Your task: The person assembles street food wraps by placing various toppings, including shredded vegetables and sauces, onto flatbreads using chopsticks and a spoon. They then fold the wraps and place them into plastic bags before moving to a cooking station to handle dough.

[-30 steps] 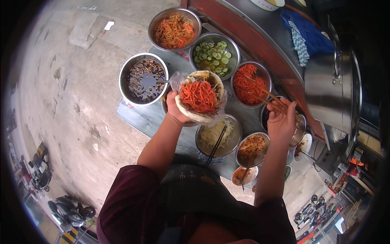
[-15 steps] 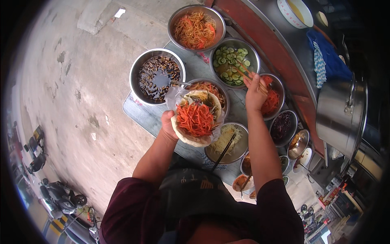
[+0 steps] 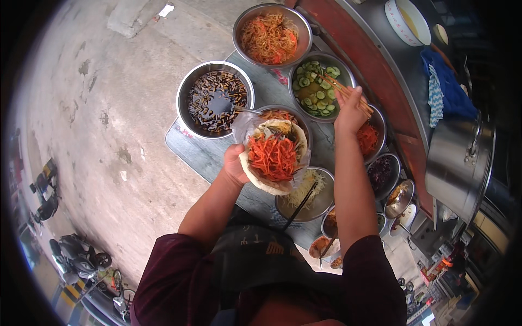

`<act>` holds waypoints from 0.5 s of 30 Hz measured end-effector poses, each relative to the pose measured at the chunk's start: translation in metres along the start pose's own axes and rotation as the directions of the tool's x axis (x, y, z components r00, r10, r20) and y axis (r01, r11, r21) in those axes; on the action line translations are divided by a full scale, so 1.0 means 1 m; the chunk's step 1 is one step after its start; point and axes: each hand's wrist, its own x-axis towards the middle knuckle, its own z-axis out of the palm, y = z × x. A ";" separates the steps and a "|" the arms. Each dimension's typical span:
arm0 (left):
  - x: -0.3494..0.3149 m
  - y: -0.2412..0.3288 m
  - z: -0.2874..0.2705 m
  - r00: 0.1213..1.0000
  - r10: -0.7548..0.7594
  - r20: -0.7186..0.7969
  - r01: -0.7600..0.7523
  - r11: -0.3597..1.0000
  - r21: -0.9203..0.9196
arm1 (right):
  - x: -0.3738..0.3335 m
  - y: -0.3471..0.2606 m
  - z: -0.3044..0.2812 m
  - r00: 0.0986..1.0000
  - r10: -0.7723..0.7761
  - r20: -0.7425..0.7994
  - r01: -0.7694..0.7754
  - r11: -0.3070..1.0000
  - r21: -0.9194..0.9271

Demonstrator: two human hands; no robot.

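Observation:
My left hand (image 3: 235, 164) is closed around a split flatbread (image 3: 258, 182) in a clear plastic bag (image 3: 244, 126). Shredded carrot (image 3: 273, 157) heaps up in its opening, with other fillings behind. My right hand (image 3: 352, 111) grips a pair of wooden chopsticks (image 3: 348, 93). Their tips reach into a steel bowl (image 3: 298, 111) of sliced cucumber (image 3: 321, 106) in liquid; whether they pinch a slice I cannot make out. Below the bread, partly covered by it, stands a bowl of pale shreds (image 3: 307, 190) with dark chopsticks (image 3: 302, 205) resting in it.
A bowl of dark sauce with chopped bits (image 3: 217, 100) and a ladle stands left. At the far end is a bowl of noodle-like strands (image 3: 269, 38). Carrot shreds (image 3: 367, 138) and purple shreds (image 3: 380, 171) sit along the right, near a large steel pot (image 3: 457, 163).
My right hand and the chopsticks have moved slightly away from me, their tips now nearer the cucumber bowl's far side. The whole view has shifted a little; my left hand still holds the flatbread.

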 end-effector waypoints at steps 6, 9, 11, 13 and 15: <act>0.017 0.000 0.008 0.996 0.005 0.084 -0.005 1.000 -0.002 | 0.006 -0.009 -0.010 0.967 0.254 -0.030 -0.239 0.937 0.254; 0.030 -0.003 0.009 0.997 0.025 0.076 -0.025 1.000 -0.008 | -0.004 -0.028 -0.022 0.940 0.340 0.006 -0.326 0.897 0.299; 0.039 -0.004 0.012 0.997 0.011 0.075 -0.010 1.000 -0.022 | -0.015 -0.049 -0.033 0.939 0.340 0.052 -0.339 0.889 0.309; 0.050 -0.006 0.014 0.998 0.002 0.056 -0.002 1.000 -0.006 | -0.027 -0.078 -0.047 0.948 0.303 0.097 -0.318 0.892 0.322; 0.061 -0.006 0.013 0.999 -0.004 0.032 0.004 1.000 -0.002 | -0.043 -0.115 -0.060 0.946 0.287 0.149 -0.322 0.885 0.337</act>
